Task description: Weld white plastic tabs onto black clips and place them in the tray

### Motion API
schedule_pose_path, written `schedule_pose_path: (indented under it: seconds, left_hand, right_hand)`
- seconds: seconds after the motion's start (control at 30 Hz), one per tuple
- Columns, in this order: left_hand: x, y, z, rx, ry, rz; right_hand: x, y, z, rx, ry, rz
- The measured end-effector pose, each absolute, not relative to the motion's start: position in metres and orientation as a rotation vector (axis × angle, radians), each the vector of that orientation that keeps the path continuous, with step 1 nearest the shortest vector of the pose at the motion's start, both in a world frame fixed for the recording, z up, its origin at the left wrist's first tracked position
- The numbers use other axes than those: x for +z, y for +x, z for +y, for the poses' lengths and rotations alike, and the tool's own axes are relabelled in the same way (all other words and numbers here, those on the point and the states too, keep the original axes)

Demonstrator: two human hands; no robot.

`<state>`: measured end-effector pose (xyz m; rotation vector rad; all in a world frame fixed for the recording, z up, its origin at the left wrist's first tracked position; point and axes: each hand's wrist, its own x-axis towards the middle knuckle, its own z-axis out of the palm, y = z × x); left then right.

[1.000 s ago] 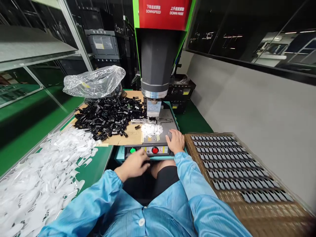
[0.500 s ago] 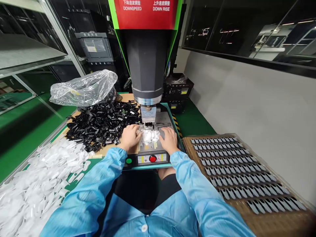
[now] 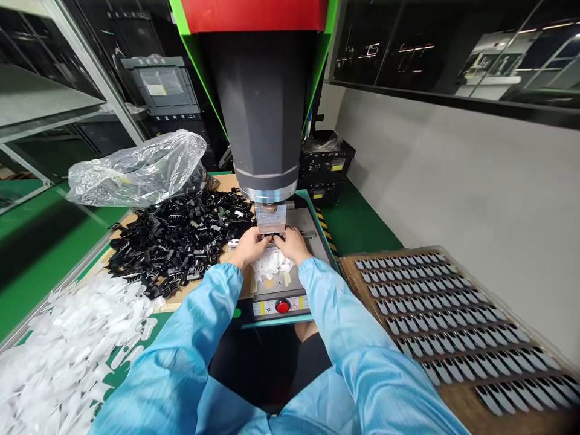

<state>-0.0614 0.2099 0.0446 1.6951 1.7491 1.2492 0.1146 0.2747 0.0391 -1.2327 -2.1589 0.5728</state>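
Both hands are at the metal fixture under the machine's horn (image 3: 270,219). My left hand (image 3: 252,246) is on the fixture's left side, its fingers bent and its thumb pointing inward at a small dark part (image 3: 272,237). From the right, my right hand (image 3: 292,244) reaches the same part, thumb and fingers bent around the fixture's edge. The two thumb tips are close together, just below the horn. How firmly the fingers hold the part is hidden. Small white pieces (image 3: 272,263) lie on the base plate just in front of the hands.
Black plastic parts (image 3: 181,235) are heaped at the left, with a clear bag (image 3: 140,169) behind. White pieces (image 3: 67,344) cover the near left. A red button (image 3: 283,306) is on the machine's front. A tray (image 3: 357,284) with rows of grey parts stands at the right.
Both hands have moved forward and inward from beside the white pieces to the fixture, thumbs now near each other. The view has shifted slightly, and the horn appears lower, close to the dark part.
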Motion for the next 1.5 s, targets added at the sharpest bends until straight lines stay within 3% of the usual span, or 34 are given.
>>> schedule_pose_path:
  seconds: [0.13,0.3,0.53,0.77,1.17,1.5]
  left_hand:
    - [0.042,-0.043,0.172,1.467,1.261,1.557]
    - [0.029,0.0,0.079,1.544,0.867,1.251]
    - [0.003,0.046,-0.01,1.55,0.759,1.089]
    - [-0.017,0.058,-0.024,1.495,0.735,1.025]
    - [-0.003,0.055,-0.028,1.478,0.683,0.984]
    - [0.007,0.045,-0.026,1.289,0.35,0.686]
  right_hand:
    - [0.036,0.121,0.251,0.881,-1.174,-1.846]
    - [0.018,0.145,0.159,1.245,-0.855,-1.467]
    - [0.001,0.183,0.046,1.346,-0.847,-1.421]
    - [-0.012,0.203,0.019,1.328,-0.953,-1.37]
    - [-0.004,0.202,0.009,1.309,-0.955,-1.309]
    - [0.017,0.206,0.004,1.548,-0.933,-1.078]
